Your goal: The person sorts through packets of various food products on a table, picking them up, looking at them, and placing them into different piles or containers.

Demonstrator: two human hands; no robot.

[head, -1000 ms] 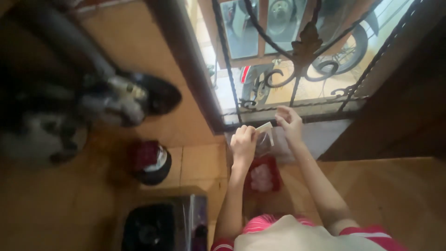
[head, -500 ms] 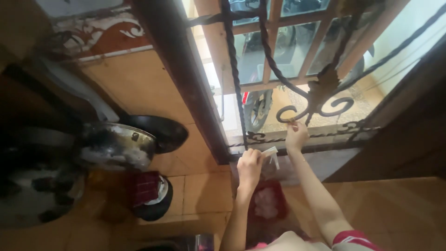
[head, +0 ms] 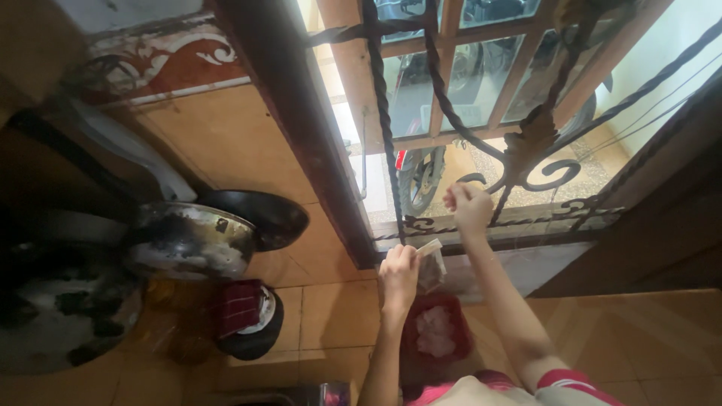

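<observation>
My left hand (head: pixel 398 272) is closed on a small clear plastic packet with a pale strip along its top (head: pixel 430 259), held below the window sill. My right hand (head: pixel 469 206) is raised to the black wrought-iron grille (head: pixel 526 162), fingers pinched together at a curl of the scrollwork; whether it grips anything there is unclear. Below both hands sits a red container holding white lumps (head: pixel 436 334).
A blackened metal pot (head: pixel 192 239) and a dark pan (head: pixel 263 214) sit at the left. A dark round container with a red cloth on it (head: pixel 244 316) stands on the tan tiled surface (head: pixel 331 308). A parked motorbike (head: pixel 417 177) shows outside the window.
My right hand rose from the packet up to the grille scroll and stays there. The view tilted upward, bringing the pots and more of the window into sight.
</observation>
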